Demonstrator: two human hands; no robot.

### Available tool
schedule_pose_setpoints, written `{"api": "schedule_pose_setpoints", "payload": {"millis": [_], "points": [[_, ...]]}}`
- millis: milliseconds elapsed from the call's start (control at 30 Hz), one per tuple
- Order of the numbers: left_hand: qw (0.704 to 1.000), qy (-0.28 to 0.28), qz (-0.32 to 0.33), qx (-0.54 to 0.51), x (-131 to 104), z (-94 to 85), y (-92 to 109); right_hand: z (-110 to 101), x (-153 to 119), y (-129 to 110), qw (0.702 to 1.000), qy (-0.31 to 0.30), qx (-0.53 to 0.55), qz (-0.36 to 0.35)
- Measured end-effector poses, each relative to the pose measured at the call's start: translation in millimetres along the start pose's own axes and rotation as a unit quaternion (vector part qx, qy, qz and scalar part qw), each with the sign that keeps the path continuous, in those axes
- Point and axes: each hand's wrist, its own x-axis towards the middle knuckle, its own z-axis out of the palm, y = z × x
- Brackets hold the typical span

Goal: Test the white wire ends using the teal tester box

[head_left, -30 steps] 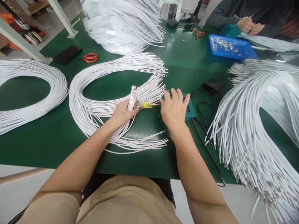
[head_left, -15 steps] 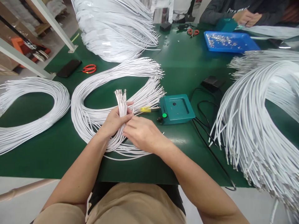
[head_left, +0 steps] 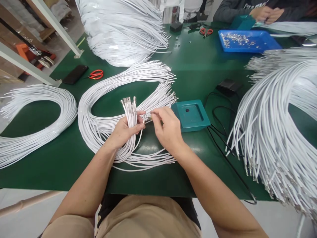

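Observation:
My left hand (head_left: 125, 131) is closed around a bunch of white wires (head_left: 130, 114), whose upper ends carry small metal tips. One single wire stands apart from the bunch, pinched between that hand's thumb and index finger. Just to the right, my right hand (head_left: 168, 129) has thumb and forefinger brought together near this wire's end; what they hold is too small to make out. Behind my right hand sits a green device (head_left: 192, 124) with a square recess in its top; its left side is hidden by the hand. A large coil of white wires (head_left: 85, 119) lies beneath both hands.
More white wire bundles lie at left (head_left: 66, 109), at the back (head_left: 119, 29) and at right (head_left: 267, 132). Red-handled snips (head_left: 96, 74) lie beside a black phone (head_left: 75, 74). A blue tray (head_left: 252, 48) holds small metal pieces near another person's hands (head_left: 267, 15). Black cables (head_left: 223, 152) run rightward.
My right hand has moved right and slightly up, away from the bunch, and now covers the yellow part of the green device. A single wire has separated from the bunch in my left hand.

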Motion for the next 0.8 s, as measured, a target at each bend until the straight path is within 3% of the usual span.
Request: {"api": "schedule_pose_setpoints", "payload": {"millis": [200,400,533,633,733,800], "points": [[0.999,-0.009,0.005,0.036,-4,4.3,4,4,6,1,0.986,-0.094,0.12,0.073],[0.999,-0.013,0.005,0.05,-5,4.3,5,5,6,0,0.965,-0.101,0.187,0.155],[0.999,-0.021,0.013,0.033,-4,3.1,3,4,7,7,0.949,-0.126,0.238,0.167],[1.0,-0.027,0.004,0.008,-3,3.0,2,3,6,9,0.97,-0.132,0.168,0.115],[0.999,-0.031,-0.02,-0.035,-3,2.8,3,3,5,9,0.994,-0.104,-0.022,-0.03],[0.996,-0.025,-0.044,-0.069,-2,2.2,5,4,4,8,0.978,-0.087,-0.139,-0.129]]}}
